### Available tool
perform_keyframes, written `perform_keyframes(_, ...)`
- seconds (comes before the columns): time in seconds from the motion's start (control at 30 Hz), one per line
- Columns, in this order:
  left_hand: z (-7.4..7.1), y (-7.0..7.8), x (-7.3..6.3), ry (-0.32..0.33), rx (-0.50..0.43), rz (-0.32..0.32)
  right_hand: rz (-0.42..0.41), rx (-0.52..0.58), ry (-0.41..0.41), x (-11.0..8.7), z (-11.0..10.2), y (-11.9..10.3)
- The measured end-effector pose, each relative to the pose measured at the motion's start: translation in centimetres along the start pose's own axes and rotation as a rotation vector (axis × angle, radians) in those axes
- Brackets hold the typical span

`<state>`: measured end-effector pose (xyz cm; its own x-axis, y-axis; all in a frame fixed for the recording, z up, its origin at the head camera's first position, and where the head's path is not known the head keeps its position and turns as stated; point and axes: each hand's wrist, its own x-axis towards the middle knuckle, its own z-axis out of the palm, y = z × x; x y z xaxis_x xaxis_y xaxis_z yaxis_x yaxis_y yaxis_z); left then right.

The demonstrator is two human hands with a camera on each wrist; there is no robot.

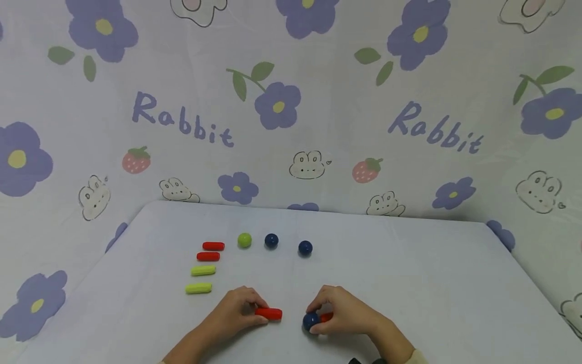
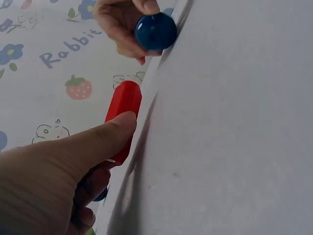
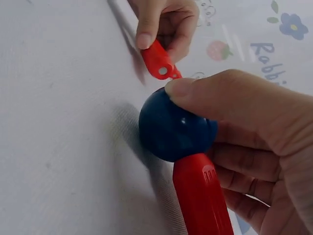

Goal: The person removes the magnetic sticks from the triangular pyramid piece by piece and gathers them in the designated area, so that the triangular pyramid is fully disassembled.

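Observation:
My left hand (image 1: pixel 236 309) pinches a short red rod (image 1: pixel 271 314) between thumb and fingers, low over the near middle of the white table. In the right wrist view a round pale spot shows on the end of that rod (image 3: pixel 157 62). To its right, my right hand (image 1: pixel 347 311) grips a dark blue ball (image 1: pixel 311 321) with thumb and fingertips. A second red rod (image 3: pixel 201 196) meets the ball and runs back under the right palm; in the head view only a bit of it shows. A gap separates the ball from the left rod.
At the left lie two red rods (image 1: pixel 208 257) and two yellow-green rods (image 1: pixel 198 288) in a column. Farther back stand a green ball (image 1: pixel 244 239) and two dark blue balls (image 1: pixel 271 240). A patterned cloth (image 1: pixel 336 121) hangs behind the white table (image 1: pixel 409 273).

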<state>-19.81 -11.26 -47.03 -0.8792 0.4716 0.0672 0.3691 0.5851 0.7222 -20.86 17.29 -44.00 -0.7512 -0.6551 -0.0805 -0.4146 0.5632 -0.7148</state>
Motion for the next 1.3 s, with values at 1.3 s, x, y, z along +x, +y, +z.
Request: perform_keyframes(1.3,-7.5,-7.0,-7.3,0.268,0.074,-0.266,0.008,0.021,0.006,0.0,0.0,0.2)
